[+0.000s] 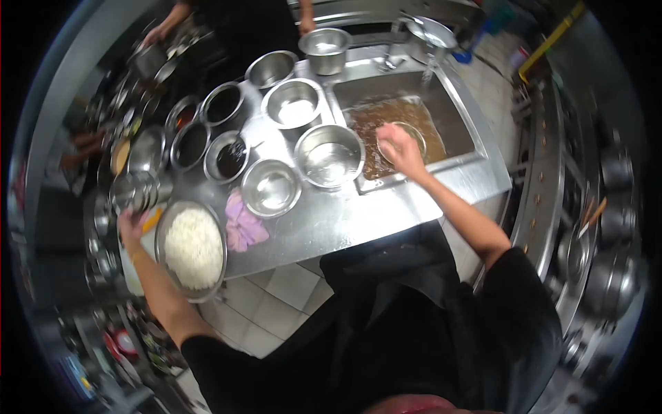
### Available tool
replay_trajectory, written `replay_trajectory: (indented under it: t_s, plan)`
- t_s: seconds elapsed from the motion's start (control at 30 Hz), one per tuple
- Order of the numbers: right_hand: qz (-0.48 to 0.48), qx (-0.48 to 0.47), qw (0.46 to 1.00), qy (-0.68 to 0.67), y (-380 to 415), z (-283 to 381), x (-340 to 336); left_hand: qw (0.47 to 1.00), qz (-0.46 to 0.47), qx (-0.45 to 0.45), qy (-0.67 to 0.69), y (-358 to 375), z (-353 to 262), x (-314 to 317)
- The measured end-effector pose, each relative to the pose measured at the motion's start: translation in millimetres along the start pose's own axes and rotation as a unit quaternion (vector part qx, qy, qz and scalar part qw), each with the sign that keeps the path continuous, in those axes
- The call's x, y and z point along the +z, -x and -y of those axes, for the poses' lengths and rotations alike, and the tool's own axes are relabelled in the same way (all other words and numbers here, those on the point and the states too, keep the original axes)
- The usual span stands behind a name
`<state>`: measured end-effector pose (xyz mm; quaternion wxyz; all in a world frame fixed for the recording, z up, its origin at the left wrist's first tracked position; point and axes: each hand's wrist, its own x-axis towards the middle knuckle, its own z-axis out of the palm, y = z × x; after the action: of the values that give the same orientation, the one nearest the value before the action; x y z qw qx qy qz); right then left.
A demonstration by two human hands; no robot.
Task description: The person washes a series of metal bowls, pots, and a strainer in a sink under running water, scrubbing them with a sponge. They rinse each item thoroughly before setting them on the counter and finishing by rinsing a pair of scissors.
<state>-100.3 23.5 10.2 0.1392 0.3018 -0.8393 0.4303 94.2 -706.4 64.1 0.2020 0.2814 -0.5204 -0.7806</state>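
My right hand [400,148] is over the sink [445,121], at a round metal bowl [416,140] in brownish water; blur hides how its fingers meet the bowl. Far to the left, my left hand [132,226] is at a stack of small metal bowls [135,191], its fingers at their near edge; whether it grips them is unclear. Beside that hand stands a large oval bowl of white rice [194,250]. A purple cloth [243,224] lies on the steel counter [310,238], right of the rice. Water runs from a faucet [391,61] side into the sink's far corner.
Several empty metal bowls [329,156] stand between cloth and sink. Bowls of dark liquid [232,159] are further left. A metal pot [325,52] stands at the far edge, near another person's hand [307,26]. That person, in dark clothes, stands across the counter. Stoves line the right side.
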Motion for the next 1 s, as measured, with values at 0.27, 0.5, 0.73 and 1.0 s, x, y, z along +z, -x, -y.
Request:
replay_trajectory:
  t_s: [0.27, 0.5, 0.73, 1.0]
  plan:
    - [-0.039, 0.51, 0.748, -0.424, -53, -224, -30, 0.973, -0.06, 0.009, -0.221, 175, -108, 174]
    - [0.29, 0.375, 0.794, -0.38, -35, -233, -53, 0.934, 0.034, -0.151, -0.321, 235, 81, 472]
    - [0.179, 0.331, 0.874, -0.308, -33, -236, -149, 0.861, 0.117, -0.334, -0.364, 202, 316, 681]
    - [0.146, 0.234, 0.946, -0.173, 5, -272, -80, 0.89, 0.095, -0.132, -0.426, 192, 427, 667]
